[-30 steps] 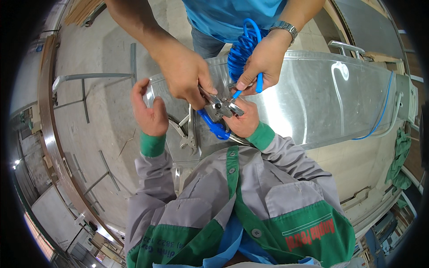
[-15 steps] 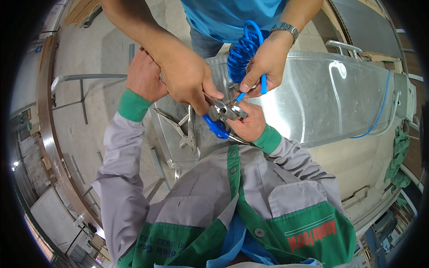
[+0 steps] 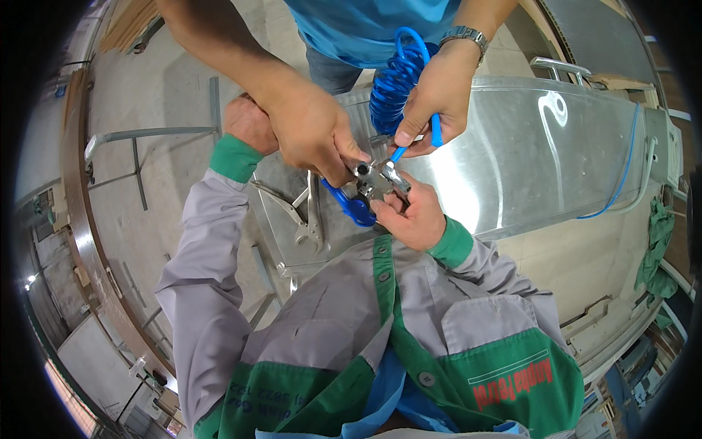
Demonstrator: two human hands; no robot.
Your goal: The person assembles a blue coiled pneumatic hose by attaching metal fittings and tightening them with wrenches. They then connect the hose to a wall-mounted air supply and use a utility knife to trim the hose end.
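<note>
My right hand (image 3: 415, 218) is closed, thumb and fingers at a silver metal tool (image 3: 374, 183) with a blue part (image 3: 349, 208) below it; its exact kind is unclear. A co-worker's hand (image 3: 311, 135), reaching from the far side, grips the same tool. The co-worker's other hand (image 3: 439, 102) holds a coiled blue air hose (image 3: 391, 99), whose thin straight end runs to the metal. My left hand (image 3: 251, 126) is at the left, partly behind the co-worker's wrist, its fingers hidden. Silver locking pliers (image 3: 300, 212) lie on the metal surface between my arms.
Under the hands is a shiny sheet-metal surface (image 3: 526, 157), with a thin blue tube (image 3: 621, 179) along its right end. Grey metal bars (image 3: 157, 133) and a long brown beam (image 3: 84, 219) are at the left. Green cloth (image 3: 658, 245) hangs at the far right.
My right hand has shifted slightly right and down, and its fingers have changed position on the metal. A slim metal handle beneath it no longer shows. My left hand has moved slightly right.
</note>
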